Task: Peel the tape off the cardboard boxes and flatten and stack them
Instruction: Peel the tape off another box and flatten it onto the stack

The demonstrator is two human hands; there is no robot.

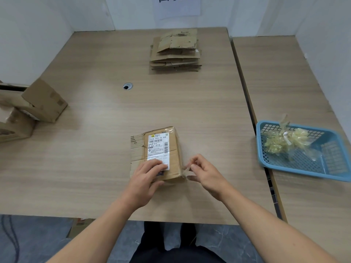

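Observation:
A small cardboard box [171, 149] with a white shipping label lies on the wooden table [95, 149] near the front edge, one flap spread out to its left. My left hand [148, 177] holds the box's near end, fingers on the label and thumb at the near side. Just right of the box, my right hand [204, 171] pinches a strip of clear tape [187, 168] that runs from the box's near right corner. A stack of flattened boxes [175, 52] lies at the back of the table.
Several unflattened boxes [38, 103] sit at the table's left edge. A blue plastic basket [307, 160] with crumpled peeled tape stands on the adjoining table to the right. A cable hole [127, 86] is in the tabletop. White walls enclose the back.

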